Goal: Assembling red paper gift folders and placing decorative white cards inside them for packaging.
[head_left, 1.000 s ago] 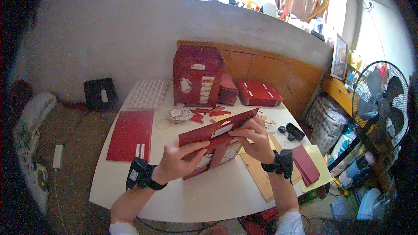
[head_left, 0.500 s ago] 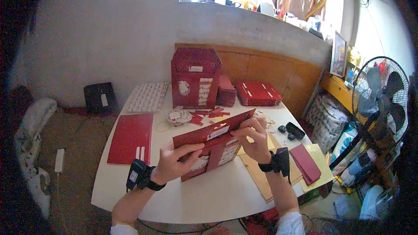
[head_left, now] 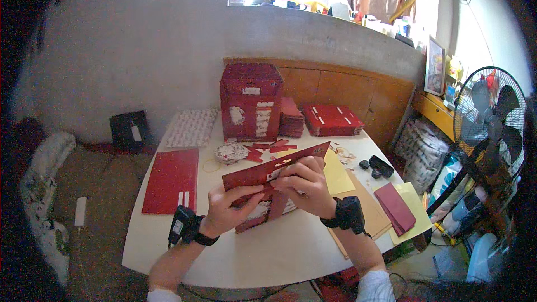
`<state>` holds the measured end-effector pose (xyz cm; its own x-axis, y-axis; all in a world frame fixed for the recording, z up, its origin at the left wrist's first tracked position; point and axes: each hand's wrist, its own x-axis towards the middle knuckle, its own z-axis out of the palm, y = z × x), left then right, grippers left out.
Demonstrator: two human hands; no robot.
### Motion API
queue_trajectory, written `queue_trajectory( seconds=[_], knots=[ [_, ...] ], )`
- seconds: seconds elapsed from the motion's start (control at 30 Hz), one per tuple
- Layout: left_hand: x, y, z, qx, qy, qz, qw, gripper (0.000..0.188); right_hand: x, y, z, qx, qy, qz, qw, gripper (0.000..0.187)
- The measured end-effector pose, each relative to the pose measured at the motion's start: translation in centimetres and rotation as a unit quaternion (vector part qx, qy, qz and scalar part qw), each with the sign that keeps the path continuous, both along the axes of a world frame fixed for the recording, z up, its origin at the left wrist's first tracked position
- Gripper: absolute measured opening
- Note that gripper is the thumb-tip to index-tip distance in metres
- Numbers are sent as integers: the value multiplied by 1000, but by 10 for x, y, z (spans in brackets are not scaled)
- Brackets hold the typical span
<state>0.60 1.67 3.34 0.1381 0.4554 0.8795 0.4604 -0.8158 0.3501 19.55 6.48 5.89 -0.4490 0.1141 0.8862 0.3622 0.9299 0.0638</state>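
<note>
Both my hands hold a dark red folded card piece above the middle of the white table. My left hand grips its lower left part, thumb on the near face. My right hand pinches the middle of its top edge, fingers curled over a small cut-out tab. The card's long upper edge slants up to the right. Under it a second red and white printed piece partly shows on the table. Each wrist wears a black band.
A tall red box stands at the table's back, with red stacks beside it. A flat red sheet lies left; yellow and tan sheets and a maroon pad lie right. A standing fan is at the right.
My hands have shifted slightly on the red card; the left hand has closed in nearer the right, and the card sits a little lower and flatter.
</note>
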Motion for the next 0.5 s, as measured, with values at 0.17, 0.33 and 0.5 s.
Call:
queue_trajectory(
  seconds=[0.17, 0.33, 0.5],
  knots=[
    [0, 4, -4, 0, -17, -12, 1000, 13, -6, 1, -7, 20, 29, -11, 999, 14],
    [0, 4, -4, -24, -40, -4, 999, 11, -9, 2, -8, 19, 50, -20, 998, 14],
    [-2, 7, -3, 20, -25, 5, 999, 11, 0, 2, 1, 9, 47, 7, 999, 14]
  ],
)
